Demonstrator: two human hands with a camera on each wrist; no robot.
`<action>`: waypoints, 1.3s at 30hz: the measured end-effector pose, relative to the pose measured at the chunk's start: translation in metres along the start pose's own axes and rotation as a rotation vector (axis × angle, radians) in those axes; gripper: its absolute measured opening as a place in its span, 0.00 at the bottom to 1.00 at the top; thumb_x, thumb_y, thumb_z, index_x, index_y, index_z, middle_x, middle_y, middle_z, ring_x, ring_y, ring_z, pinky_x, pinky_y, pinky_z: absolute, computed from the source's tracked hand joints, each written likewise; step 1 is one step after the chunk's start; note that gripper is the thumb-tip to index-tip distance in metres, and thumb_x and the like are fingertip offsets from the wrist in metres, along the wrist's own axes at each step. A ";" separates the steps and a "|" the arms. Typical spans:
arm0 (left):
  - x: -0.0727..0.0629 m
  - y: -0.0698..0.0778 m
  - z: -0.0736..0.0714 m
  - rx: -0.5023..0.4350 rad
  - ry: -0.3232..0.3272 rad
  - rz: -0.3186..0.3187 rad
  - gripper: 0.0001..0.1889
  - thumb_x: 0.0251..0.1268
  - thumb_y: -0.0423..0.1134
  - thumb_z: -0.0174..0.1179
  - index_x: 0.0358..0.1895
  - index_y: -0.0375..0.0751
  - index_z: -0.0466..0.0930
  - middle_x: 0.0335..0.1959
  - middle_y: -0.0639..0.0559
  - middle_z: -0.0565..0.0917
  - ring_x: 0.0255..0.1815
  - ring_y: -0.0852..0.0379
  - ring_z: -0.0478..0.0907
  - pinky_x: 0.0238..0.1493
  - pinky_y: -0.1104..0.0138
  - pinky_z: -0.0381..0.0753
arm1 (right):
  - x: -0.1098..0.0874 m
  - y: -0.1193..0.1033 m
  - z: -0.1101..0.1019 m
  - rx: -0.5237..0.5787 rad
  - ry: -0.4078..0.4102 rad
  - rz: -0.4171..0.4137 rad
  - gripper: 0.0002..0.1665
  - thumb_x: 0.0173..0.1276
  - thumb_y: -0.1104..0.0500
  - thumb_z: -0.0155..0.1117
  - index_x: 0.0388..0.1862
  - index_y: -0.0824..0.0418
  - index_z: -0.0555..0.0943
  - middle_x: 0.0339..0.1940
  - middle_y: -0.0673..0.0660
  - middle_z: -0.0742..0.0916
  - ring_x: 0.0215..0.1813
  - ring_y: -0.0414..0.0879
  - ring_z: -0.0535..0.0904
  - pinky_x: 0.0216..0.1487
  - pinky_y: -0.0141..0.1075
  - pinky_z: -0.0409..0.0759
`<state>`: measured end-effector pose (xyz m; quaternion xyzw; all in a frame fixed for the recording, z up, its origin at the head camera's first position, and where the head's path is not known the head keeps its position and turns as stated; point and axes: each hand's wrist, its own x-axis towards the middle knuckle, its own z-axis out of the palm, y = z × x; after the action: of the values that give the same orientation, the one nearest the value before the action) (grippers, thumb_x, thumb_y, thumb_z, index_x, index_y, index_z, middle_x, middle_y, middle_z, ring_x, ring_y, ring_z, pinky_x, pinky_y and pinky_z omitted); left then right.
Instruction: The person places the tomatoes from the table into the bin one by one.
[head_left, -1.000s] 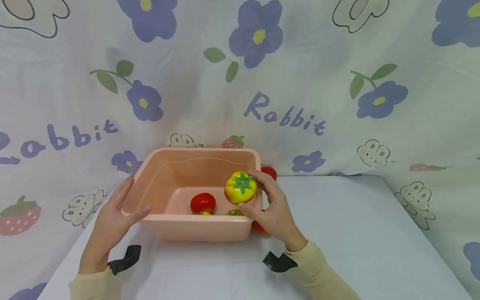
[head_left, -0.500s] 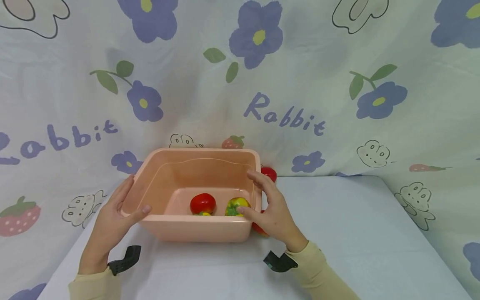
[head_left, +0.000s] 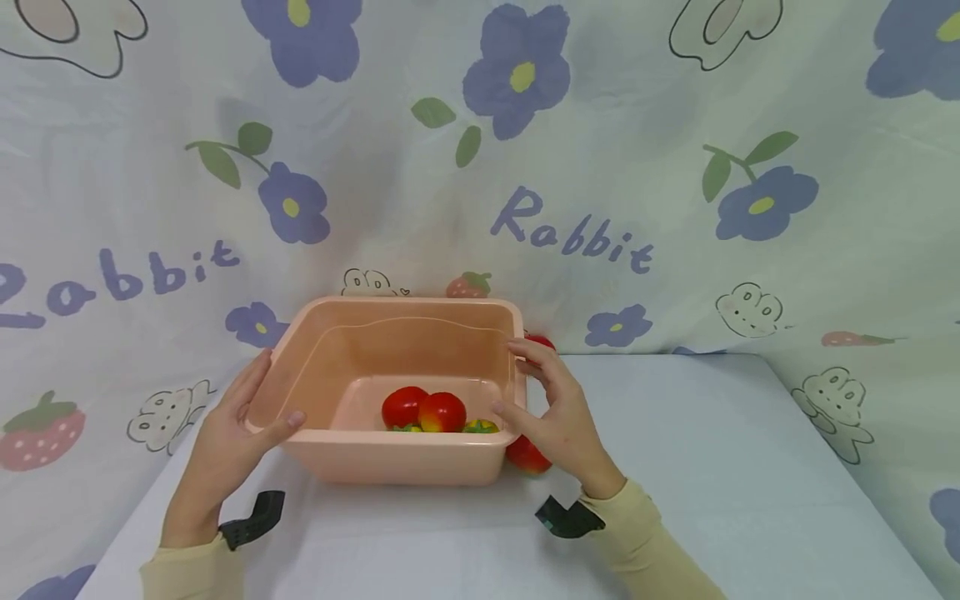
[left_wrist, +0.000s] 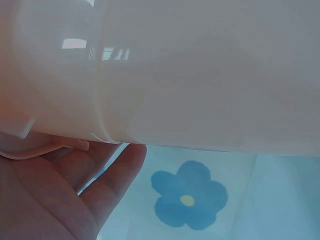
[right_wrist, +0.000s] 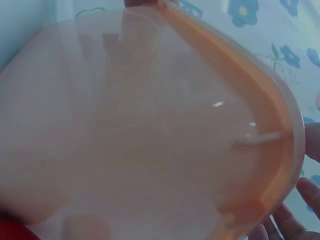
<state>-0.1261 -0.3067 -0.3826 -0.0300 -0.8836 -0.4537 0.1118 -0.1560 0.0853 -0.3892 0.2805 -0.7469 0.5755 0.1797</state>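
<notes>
A pink plastic basin (head_left: pixel 390 460) sits on the table. My left hand (head_left: pixel 225 450) grips its left front corner, thumb over the rim and fingers on the outside; the left wrist view shows those fingers (left_wrist: pixel 117 172) below the basin wall. My right hand (head_left: pixel 558 417) is at the basin's right rim with its fingers spread and nothing between them. Inside the basin, near the front wall, a red tomato-like fruit (head_left: pixel 403 406) touches a red and yellow one (head_left: pixel 444 412). A third, yellow with a green calyx (head_left: pixel 482 426), is partly hidden by the front rim.
Outside the basin's right side lie a red fruit (head_left: pixel 529 457) near the front and another red one (head_left: pixel 540 340) at the back, both partly covered. A white cloth covers the table (head_left: pixel 712 467). Behind hangs a printed curtain (head_left: pixel 420 200).
My right hand let go of a yellow fruit, which dropped into the basin. A red and yellow fruit now shows against the red one. My right hand has shifted slightly right; the left stays put.
</notes>
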 end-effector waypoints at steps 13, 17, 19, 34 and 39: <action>0.000 0.002 0.001 -0.004 0.001 -0.005 0.51 0.64 0.45 0.69 0.83 0.58 0.43 0.83 0.44 0.46 0.77 0.27 0.50 0.64 0.25 0.54 | 0.012 0.026 -0.016 0.007 0.082 0.105 0.36 0.62 0.63 0.75 0.69 0.65 0.72 0.66 0.62 0.79 0.68 0.59 0.72 0.71 0.51 0.70; -0.001 0.003 0.001 -0.011 0.002 -0.001 0.51 0.64 0.44 0.69 0.83 0.57 0.43 0.83 0.45 0.46 0.78 0.28 0.48 0.66 0.26 0.52 | 0.016 0.035 -0.020 -0.004 0.104 0.145 0.34 0.64 0.62 0.74 0.68 0.62 0.73 0.64 0.59 0.80 0.66 0.53 0.75 0.70 0.49 0.72; -0.001 0.003 0.001 -0.013 0.005 0.003 0.51 0.64 0.44 0.69 0.82 0.58 0.43 0.83 0.45 0.46 0.78 0.29 0.48 0.66 0.26 0.53 | 0.019 0.040 -0.021 -0.004 0.120 0.151 0.33 0.66 0.61 0.72 0.68 0.61 0.73 0.63 0.59 0.81 0.65 0.52 0.75 0.69 0.49 0.73; 0.000 0.002 0.001 -0.003 0.009 -0.006 0.50 0.64 0.45 0.69 0.82 0.59 0.43 0.83 0.46 0.46 0.78 0.29 0.49 0.65 0.26 0.55 | 0.033 0.081 -0.023 0.055 0.230 0.241 0.31 0.69 0.57 0.70 0.67 0.65 0.73 0.64 0.61 0.79 0.66 0.54 0.75 0.69 0.54 0.72; 0.001 0.000 0.001 0.003 0.010 -0.009 0.51 0.64 0.44 0.69 0.82 0.60 0.43 0.83 0.47 0.46 0.78 0.30 0.50 0.64 0.26 0.56 | 0.036 0.098 -0.025 0.019 0.204 0.296 0.32 0.69 0.58 0.70 0.69 0.65 0.73 0.67 0.65 0.77 0.67 0.57 0.73 0.69 0.55 0.72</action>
<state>-0.1269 -0.3060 -0.3828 -0.0237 -0.8838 -0.4531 0.1143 -0.2467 0.1188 -0.4353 0.1096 -0.7524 0.6282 0.1652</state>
